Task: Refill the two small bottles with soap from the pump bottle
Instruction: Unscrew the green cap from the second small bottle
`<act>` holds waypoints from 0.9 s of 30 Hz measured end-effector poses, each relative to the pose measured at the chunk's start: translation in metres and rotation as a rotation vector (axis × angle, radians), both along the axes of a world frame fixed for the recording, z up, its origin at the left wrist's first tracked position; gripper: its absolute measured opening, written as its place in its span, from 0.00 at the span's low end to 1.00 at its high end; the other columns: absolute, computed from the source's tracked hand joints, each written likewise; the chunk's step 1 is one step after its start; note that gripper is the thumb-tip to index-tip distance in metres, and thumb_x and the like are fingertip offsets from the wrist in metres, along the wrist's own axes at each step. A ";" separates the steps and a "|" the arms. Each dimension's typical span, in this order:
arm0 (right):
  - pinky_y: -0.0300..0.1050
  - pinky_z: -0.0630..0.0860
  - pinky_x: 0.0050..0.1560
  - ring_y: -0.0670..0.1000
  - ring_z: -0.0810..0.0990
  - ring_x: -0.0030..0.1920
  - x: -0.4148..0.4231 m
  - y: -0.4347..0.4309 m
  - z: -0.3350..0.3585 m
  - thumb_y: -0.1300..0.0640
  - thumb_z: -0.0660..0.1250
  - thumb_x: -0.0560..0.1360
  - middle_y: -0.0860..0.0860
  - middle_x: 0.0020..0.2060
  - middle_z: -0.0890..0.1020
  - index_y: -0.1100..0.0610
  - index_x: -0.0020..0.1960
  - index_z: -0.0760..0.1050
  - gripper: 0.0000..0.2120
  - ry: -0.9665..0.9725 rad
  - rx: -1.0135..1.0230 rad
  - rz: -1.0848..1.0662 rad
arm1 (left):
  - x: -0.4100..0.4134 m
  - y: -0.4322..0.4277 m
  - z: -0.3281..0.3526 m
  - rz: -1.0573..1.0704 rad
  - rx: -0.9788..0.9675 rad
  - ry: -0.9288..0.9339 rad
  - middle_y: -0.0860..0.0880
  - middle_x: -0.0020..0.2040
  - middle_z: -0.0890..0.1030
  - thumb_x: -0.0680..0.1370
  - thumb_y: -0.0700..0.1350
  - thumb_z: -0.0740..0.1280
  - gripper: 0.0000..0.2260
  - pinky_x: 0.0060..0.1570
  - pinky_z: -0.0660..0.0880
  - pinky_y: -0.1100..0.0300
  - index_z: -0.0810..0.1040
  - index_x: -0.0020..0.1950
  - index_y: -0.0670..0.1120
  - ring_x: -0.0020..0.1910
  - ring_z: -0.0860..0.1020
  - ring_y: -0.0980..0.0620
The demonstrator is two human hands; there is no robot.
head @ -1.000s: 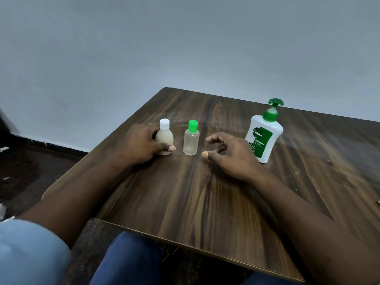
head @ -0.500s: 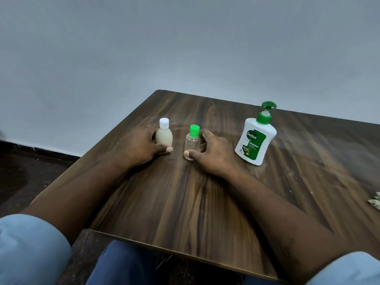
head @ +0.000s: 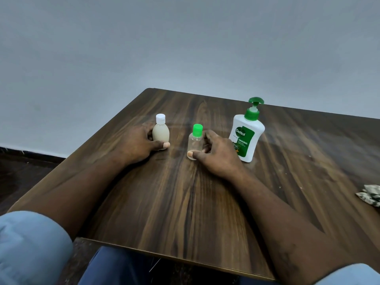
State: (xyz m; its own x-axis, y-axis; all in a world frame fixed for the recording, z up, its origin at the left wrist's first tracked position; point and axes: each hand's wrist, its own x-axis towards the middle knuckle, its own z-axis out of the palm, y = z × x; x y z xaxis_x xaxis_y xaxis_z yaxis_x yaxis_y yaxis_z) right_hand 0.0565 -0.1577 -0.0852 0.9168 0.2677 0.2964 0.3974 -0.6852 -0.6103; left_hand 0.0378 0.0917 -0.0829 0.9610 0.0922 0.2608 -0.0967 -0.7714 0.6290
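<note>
Both caps (head: 198, 128) are on. Left hand (head: 137, 145) grips the white-capped bottle (head: 161, 135), right hand (head: 216, 155) pinches the green-capped bottle (head: 194, 140), near the table's (head: 185, 202) far corner, pump bottle (head: 246, 136) just beside. Best to unscrew one cap first, bottle kept upright.

The left sleeve (head: 30, 247), lower left, is light blue; the right sleeve (head: 349, 274), lower right, matches. Dark blue trousers (head: 123, 266) show bottom centre.

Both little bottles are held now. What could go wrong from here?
The clear bottle looks narrow-necked; soap from the pump bottle could miss and land on the table. The white-capped bottle looks nearly full, so it may overflow. Caps are on; the left hand and right hand each grip one bottle, so uncapping risks tipping.
</note>
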 end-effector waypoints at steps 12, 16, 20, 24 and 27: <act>0.40 0.75 0.47 0.46 0.82 0.47 -0.003 -0.011 0.006 0.43 0.80 0.70 0.44 0.48 0.83 0.49 0.65 0.74 0.28 -0.009 -0.044 0.041 | -0.057 -0.033 0.018 0.010 0.026 -0.551 0.55 0.42 0.80 0.75 0.46 0.73 0.12 0.40 0.72 0.63 0.75 0.55 0.57 0.38 0.77 0.58; 0.41 0.75 0.44 0.46 0.82 0.45 -0.004 -0.015 0.007 0.48 0.78 0.72 0.41 0.41 0.81 0.49 0.59 0.74 0.19 -0.014 -0.068 0.062 | -0.029 -0.066 0.015 -0.231 0.029 -0.150 0.61 0.55 0.82 0.75 0.60 0.73 0.20 0.45 0.74 0.62 0.76 0.64 0.57 0.42 0.77 0.68; 0.45 0.76 0.41 0.52 0.83 0.44 -0.001 -0.020 0.004 0.53 0.72 0.73 0.48 0.42 0.83 0.52 0.54 0.76 0.11 -0.036 -0.079 0.059 | -0.006 -0.091 0.005 -0.301 -0.077 -0.040 0.55 0.41 0.84 0.74 0.62 0.72 0.15 0.33 0.75 0.62 0.78 0.55 0.55 0.31 0.82 0.59; 0.52 0.81 0.45 0.57 0.83 0.46 0.008 -0.021 -0.002 0.55 0.68 0.75 0.54 0.45 0.85 0.55 0.57 0.78 0.11 -0.058 -0.138 0.047 | 0.017 -0.085 0.004 -0.310 0.009 -0.099 0.54 0.37 0.84 0.74 0.63 0.72 0.16 0.34 0.77 0.59 0.80 0.51 0.53 0.34 0.81 0.60; 0.51 0.82 0.52 0.53 0.85 0.50 0.009 -0.021 -0.002 0.61 0.66 0.74 0.52 0.48 0.87 0.55 0.60 0.79 0.15 -0.084 -0.057 0.051 | 0.025 -0.081 -0.002 -0.325 0.103 -0.274 0.60 0.38 0.79 0.72 0.67 0.71 0.20 0.37 0.69 0.70 0.80 0.49 0.51 0.43 0.78 0.65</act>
